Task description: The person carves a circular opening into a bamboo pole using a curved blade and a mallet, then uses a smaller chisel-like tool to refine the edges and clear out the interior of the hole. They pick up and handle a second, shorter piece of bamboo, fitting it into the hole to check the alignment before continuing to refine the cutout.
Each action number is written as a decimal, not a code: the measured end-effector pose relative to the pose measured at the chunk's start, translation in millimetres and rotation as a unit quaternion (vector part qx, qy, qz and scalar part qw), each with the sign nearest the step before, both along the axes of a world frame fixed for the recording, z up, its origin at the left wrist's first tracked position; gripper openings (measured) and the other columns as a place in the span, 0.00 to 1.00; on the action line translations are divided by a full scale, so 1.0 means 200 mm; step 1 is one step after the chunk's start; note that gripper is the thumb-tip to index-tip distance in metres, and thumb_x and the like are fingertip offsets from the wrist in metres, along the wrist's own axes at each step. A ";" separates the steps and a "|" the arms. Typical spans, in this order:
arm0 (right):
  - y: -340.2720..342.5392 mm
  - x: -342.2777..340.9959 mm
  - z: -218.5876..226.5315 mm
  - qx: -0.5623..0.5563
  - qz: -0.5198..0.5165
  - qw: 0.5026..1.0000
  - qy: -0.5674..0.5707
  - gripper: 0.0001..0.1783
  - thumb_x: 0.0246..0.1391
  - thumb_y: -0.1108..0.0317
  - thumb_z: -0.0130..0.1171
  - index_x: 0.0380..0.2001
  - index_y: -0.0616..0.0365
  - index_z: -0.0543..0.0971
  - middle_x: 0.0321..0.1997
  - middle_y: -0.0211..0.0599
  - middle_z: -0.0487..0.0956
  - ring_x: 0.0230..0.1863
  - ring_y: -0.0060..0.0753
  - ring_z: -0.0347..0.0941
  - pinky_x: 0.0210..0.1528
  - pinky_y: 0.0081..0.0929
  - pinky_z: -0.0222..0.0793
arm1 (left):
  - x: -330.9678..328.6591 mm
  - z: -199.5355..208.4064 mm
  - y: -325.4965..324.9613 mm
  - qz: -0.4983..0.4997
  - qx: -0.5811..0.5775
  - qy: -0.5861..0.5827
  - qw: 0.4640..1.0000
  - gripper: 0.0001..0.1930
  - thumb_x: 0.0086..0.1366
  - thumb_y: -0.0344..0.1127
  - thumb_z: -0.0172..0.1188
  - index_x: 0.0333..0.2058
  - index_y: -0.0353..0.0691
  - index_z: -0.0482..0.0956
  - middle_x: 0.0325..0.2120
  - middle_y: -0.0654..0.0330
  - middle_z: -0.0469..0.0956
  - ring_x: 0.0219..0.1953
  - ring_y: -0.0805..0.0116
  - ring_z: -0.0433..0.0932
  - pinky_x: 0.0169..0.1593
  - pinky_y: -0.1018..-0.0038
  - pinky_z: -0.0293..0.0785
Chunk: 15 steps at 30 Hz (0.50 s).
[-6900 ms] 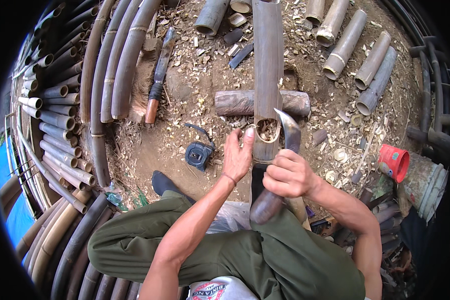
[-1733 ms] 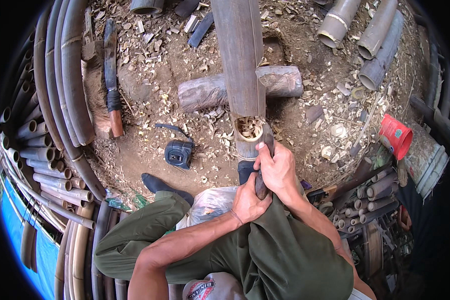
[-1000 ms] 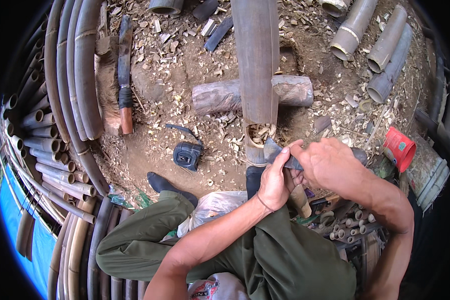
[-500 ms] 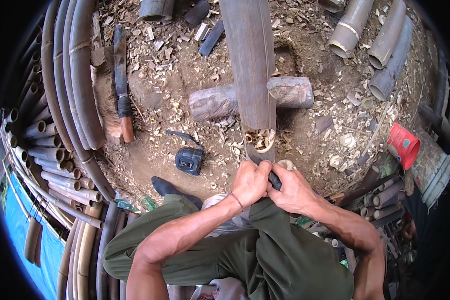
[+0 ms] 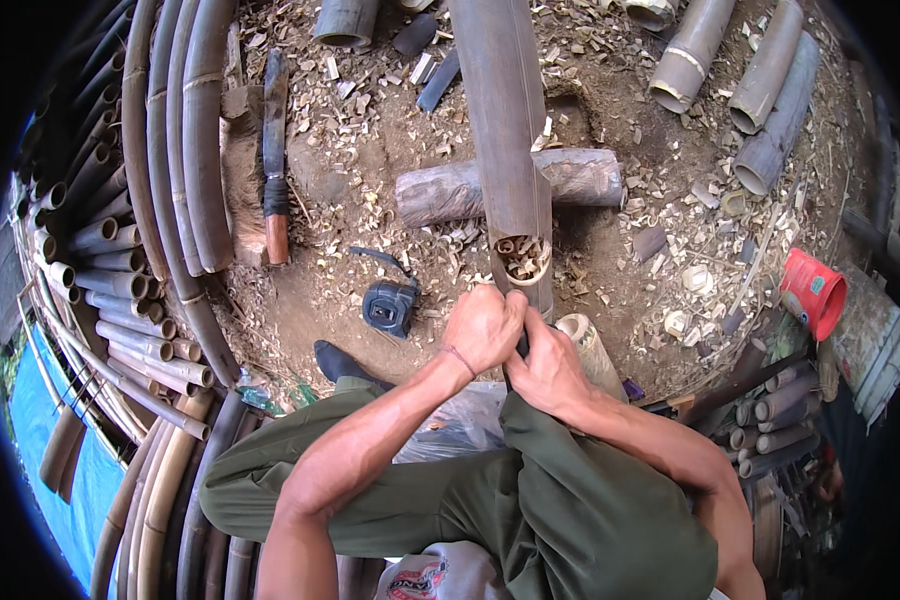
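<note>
Before me a thick grey-brown bamboo pole [image 5: 505, 120] lies propped across a short log [image 5: 435, 194], its cut end towards me and curled shavings [image 5: 523, 260] inside the opening. Both my hands are closed, one beside the other, on a knife with a dark handle [image 5: 522, 345]. Its dark narrow blade [image 5: 498, 268] lies along the left edge of the pole's open end. My left hand [image 5: 482, 328] is farther forward, close to the rim; my right hand [image 5: 550, 368] grips nearer my knee. The fingers hide most of the handle.
A black tape measure [image 5: 388, 306] and a large wooden-handled knife [image 5: 275, 165] lie left on the chip-strewn ground. Long bamboo poles [image 5: 202, 150] and stacked tubes [image 5: 135, 340] line the left. Cut bamboo pieces [image 5: 692, 60] and a red plastic cup [image 5: 813, 294] are at right.
My hands have moved slightly forward and left, and the blade has shifted from below the opening to its left edge. The whole view has turned a little.
</note>
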State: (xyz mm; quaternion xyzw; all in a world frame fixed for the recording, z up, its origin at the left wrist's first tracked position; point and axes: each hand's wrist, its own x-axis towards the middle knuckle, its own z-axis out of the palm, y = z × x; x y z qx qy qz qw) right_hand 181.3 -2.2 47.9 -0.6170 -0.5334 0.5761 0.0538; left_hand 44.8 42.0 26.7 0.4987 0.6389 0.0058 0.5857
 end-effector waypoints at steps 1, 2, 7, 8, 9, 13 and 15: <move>0.00 0.05 0.03 0.030 0.019 0.999 -0.003 0.25 0.52 0.67 0.58 0.51 0.64 0.67 0.33 0.65 0.78 0.37 0.68 0.77 0.40 0.54 0.73 | 0.04 0.04 -0.02 0.024 -0.018 0.005 1.000 0.25 0.64 0.44 0.49 0.19 0.23 0.73 0.11 0.36 0.67 0.15 0.47 0.75 0.24 0.55 0.69; 0.04 0.12 0.11 0.004 0.075 0.997 -0.035 0.27 0.50 0.70 0.59 0.54 0.63 0.66 0.39 0.62 0.79 0.39 0.65 0.77 0.42 0.53 0.74 | 0.06 0.02 -0.08 0.079 -0.046 -0.064 0.994 0.27 0.67 0.47 0.49 0.22 0.23 0.77 0.09 0.45 0.71 0.14 0.59 0.74 0.22 0.61 0.70; 0.41 0.35 0.09 0.244 0.301 0.907 -0.166 0.16 0.47 0.69 0.62 0.42 0.57 0.76 0.27 0.41 0.79 0.30 0.44 0.80 0.30 0.40 0.76 | 0.36 0.06 -0.01 0.420 -0.169 -0.242 0.858 0.23 0.71 0.49 0.49 0.24 0.36 0.75 0.14 0.65 0.69 0.16 0.76 0.66 0.21 0.75 0.64; 0.53 0.33 0.11 0.220 0.373 0.882 -0.187 0.16 0.46 0.67 0.63 0.40 0.57 0.76 0.27 0.41 0.80 0.30 0.43 0.81 0.30 0.39 0.76 | 0.37 0.06 0.00 0.450 -0.175 -0.279 0.830 0.23 0.72 0.50 0.48 0.21 0.41 0.71 0.13 0.67 0.65 0.16 0.77 0.61 0.22 0.76 0.61; 0.61 0.28 0.15 0.191 0.447 0.850 -0.203 0.16 0.46 0.65 0.63 0.39 0.57 0.77 0.27 0.40 0.82 0.30 0.42 0.81 0.30 0.37 0.77 | 0.35 0.02 -0.02 0.460 -0.147 -0.318 0.816 0.27 0.72 0.54 0.47 0.20 0.39 0.72 0.14 0.66 0.68 0.16 0.78 0.64 0.21 0.75 0.62; 0.83 0.08 0.23 0.120 0.595 0.768 -0.205 0.12 0.46 0.63 0.64 0.33 0.56 0.83 0.27 0.39 0.84 0.32 0.38 0.83 0.32 0.33 0.78 | 0.34 0.06 0.01 0.605 -0.197 -0.479 0.605 0.22 0.74 0.52 0.44 0.26 0.43 0.72 0.14 0.68 0.62 0.17 0.76 0.61 0.24 0.76 0.61; 0.88 -0.02 0.25 0.125 0.646 0.724 -0.207 0.10 0.47 0.62 0.64 0.30 0.55 0.85 0.28 0.37 0.85 0.33 0.36 0.84 0.33 0.31 0.78 | 0.31 0.10 0.03 0.638 -0.220 -0.494 0.548 0.21 0.74 0.53 0.43 0.29 0.44 0.71 0.14 0.69 0.60 0.18 0.75 0.60 0.26 0.75 0.61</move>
